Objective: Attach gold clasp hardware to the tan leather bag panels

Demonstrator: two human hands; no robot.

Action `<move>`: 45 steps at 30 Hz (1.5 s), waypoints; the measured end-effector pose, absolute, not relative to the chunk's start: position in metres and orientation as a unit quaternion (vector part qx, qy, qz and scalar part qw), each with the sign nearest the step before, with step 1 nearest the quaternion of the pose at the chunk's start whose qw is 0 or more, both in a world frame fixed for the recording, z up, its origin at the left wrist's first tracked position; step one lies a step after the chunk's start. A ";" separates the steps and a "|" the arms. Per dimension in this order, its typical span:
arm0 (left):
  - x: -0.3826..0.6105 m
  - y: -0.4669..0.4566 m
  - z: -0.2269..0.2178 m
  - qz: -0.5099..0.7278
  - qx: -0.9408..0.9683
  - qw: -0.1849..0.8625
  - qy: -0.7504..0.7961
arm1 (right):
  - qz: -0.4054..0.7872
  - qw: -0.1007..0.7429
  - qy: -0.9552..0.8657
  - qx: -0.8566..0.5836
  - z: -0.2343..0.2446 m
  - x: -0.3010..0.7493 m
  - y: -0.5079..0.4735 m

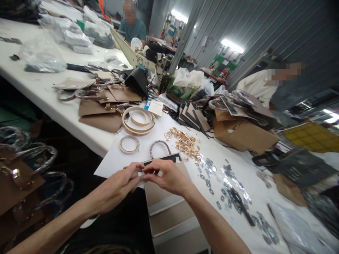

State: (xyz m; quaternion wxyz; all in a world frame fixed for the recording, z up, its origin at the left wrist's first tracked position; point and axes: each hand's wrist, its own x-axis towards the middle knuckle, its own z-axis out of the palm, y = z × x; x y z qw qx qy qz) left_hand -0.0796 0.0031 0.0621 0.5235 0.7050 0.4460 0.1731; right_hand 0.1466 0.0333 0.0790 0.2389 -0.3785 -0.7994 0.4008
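Note:
Both my hands meet over the far end of a stack of beige panels (165,208). My left hand (122,185) is closed, its fingertips pinching a small pale strip (141,174). My right hand (168,176) pinches at the same strip from the other side; the fingers hide most of it. Just beyond them lies a dark-edged piece with a white patch (177,159). A plastic-wrapped bag handle (159,143) arches behind it. A narrow roll of tape (129,144) lies to the upper left of my hands.
Gold metal fittings (185,141) and grey metal plates (208,181) are scattered to the right, around a black tool (242,206). Larger strap rolls (138,121) and brown handbags (103,109) lie at the left. A brown bag pile (242,132) stands right. Two people are farther back.

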 end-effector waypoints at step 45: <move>-0.110 -0.028 -0.011 0.188 0.598 0.617 0.476 | 0.373 0.151 -0.805 -0.437 0.006 0.165 0.075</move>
